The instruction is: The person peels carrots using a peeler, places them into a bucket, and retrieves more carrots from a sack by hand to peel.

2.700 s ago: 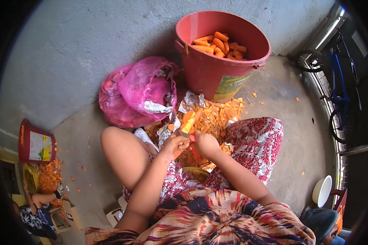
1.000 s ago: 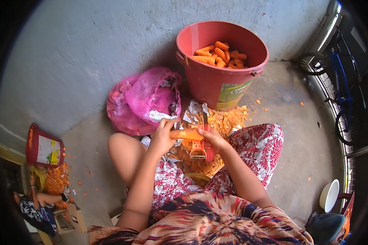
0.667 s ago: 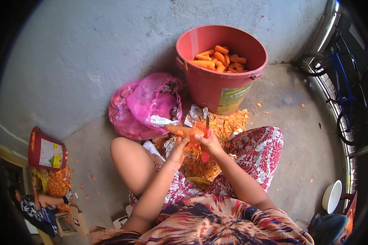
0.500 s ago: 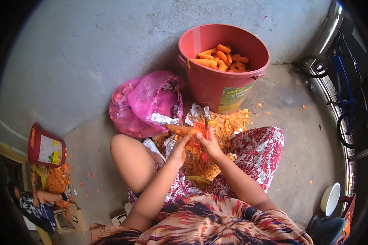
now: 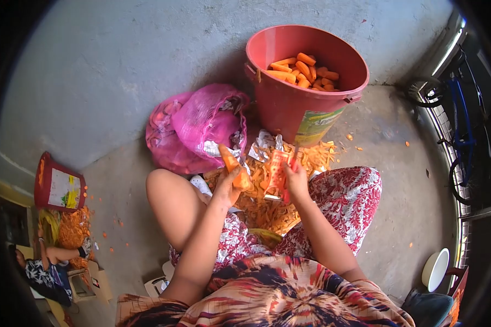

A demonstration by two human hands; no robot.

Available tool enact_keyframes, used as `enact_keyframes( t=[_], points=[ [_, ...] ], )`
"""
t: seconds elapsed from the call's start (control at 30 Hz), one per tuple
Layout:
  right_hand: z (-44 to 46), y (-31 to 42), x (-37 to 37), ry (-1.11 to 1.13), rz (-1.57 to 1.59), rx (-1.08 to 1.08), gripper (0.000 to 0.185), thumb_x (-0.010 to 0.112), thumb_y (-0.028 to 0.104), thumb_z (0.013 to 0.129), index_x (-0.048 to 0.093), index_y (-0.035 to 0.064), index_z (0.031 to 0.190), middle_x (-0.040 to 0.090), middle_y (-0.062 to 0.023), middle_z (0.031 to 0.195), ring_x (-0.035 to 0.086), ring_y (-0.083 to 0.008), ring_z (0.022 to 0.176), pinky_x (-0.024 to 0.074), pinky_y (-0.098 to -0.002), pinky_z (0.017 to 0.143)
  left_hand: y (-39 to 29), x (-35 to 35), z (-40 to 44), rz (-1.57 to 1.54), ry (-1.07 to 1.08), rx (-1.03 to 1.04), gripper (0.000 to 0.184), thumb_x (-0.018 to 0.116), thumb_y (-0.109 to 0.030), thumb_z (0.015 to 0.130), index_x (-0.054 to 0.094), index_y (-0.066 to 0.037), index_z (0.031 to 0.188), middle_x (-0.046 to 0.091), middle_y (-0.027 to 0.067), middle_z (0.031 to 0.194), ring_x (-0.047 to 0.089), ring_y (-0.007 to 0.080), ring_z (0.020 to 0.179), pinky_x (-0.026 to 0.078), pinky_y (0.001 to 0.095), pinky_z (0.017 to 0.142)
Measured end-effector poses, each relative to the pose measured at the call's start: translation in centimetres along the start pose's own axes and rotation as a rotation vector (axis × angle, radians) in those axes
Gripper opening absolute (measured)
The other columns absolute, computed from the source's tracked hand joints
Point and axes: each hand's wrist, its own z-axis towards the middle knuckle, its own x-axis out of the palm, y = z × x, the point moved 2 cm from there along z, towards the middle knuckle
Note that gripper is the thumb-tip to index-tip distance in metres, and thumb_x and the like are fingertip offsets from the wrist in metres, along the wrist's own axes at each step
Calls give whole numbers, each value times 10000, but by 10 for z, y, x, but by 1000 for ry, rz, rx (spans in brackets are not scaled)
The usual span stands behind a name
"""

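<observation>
My left hand [image 5: 225, 189] is closed round a carrot [image 5: 230, 161], which slants up and to the left with its pale orange side showing. My right hand [image 5: 296, 183] grips a red slotted plastic peeler [image 5: 276, 170]. A narrow dark blade-like tip sticks up just above those fingers; what it belongs to I cannot make out. Carrot and peeler are apart, with a small gap between them. Beneath both hands lies a heap of orange peelings [image 5: 264, 213] between my knees, with crumpled newsprint [image 5: 262, 146] at its far side.
A large red bucket [image 5: 281, 111] holding several peeled carrots [image 5: 305, 65] stands beyond the peelings. Left of it a pink mesh sack [image 5: 202, 120] leans near the wall. Another person [image 5: 49, 270] sits far left by a red bucket [image 5: 60, 185]. A white basin [image 5: 435, 270] and bicycle [image 5: 458, 120] are right.
My hands have moved apart. The carrot has tipped more upright and come away from the peeler, whose slotted face now shows more fully.
</observation>
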Motion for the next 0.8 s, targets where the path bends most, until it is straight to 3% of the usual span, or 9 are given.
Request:
enact_keyframes(
  t=[0.07, 0.17, 0.27, 0.3, 0.4, 0.57, 0.67, 0.73, 0.8],
  points=[
    [18, -12, -21, -29, -98, 14, 97, 476, 118, 833, 516, 34, 857, 516, 10, 679, 473, -64, 571, 379, -206, 508, 0, -5, 3, 122, 28, -37, 430, 596, -175, 761, 373, -84, 1116, 505, 54, 905, 533, 181, 787, 479, 324, 651],
    [14, -4, -20, -53, 50, 9, 103, 474, 131, 837, 511, 37, 862, 513, 14, 691, 468, -66, 569, 378, -208, 506, 8, -1, -2, 104, 35, -191, 416, 567, -195, 782, 363, -101, 1132, 523, 75, 879, 551, 200, 767, 490, 351, 605],
    [15, -2, -18, -113, 89, -7, 138, 472, 180, 848, 513, 48, 851, 504, 23, 679, 461, -60, 561, 379, -206, 509, 13, 12, -9, 12, 138, -262, 343, 523, -241, 803, 384, -105, 1086, 530, 92, 895, 565, 272, 825, 493, 396, 639],
    [14, 2, -17, -126, 109, -10, 142, 472, 185, 851, 516, 50, 843, 505, 23, 674, 457, -56, 556, 379, -206, 508, 10, 18, -12, -40, 180, -312, 432, 532, -164, 794, 325, -115, 1170, 525, 118, 987, 561, 246, 868, 493, 416, 649],
    [11, 16, -17, -132, 40, -41, 159, 476, 199, 855, 520, 47, 839, 506, 27, 677, 448, -49, 556, 374, -205, 508, 14, 26, -15, 24, 222, -262, 475, 540, -136, 779, 304, -124, 1191, 527, 123, 998, 560, 258, 888, 489, 425, 676],
    [30, 17, -23, -268, 4, -123, 163, 489, 193, 850, 525, 37, 818, 494, 40, 656, 412, -33, 554, 347, -199, 496, 16, 33, -23, 147, 277, -327, 579, 587, -109, 733, 278, -126, 1223, 518, 103, 946, 537, 179, 709, 459, 240, 471],
    [26, 30, -13, -250, 51, -220, 157, 495, 191, 847, 530, 42, 806, 489, 39, 645, 406, -31, 546, 340, -200, 481, 19, 37, -29, 64, 332, -392, 581, 609, -81, 710, 307, -117, 1205, 520, 101, 927, 539, 165, 706, 471, 244, 492],
    [5, 51, 5, -221, -222, -127, 85, 506, 143, 838, 526, 60, 831, 493, 35, 644, 403, -30, 532, 341, -193, 466, 22, 40, -30, 159, 303, -381, 563, 619, -42, 686, 346, -98, 1174, 517, 79, 909, 540, 155, 714, 478, 252, 493],
    [-1, 38, 17, -142, -143, -324, 90, 509, 122, 831, 538, 42, 860, 516, 16, 652, 425, -38, 553, 371, -203, 497, 22, 44, -33, 231, 302, -360, 567, 621, -27, 678, 347, -103, 1169, 518, 58, 884, 539, 139, 717, 474, 244, 489]
  ],
)
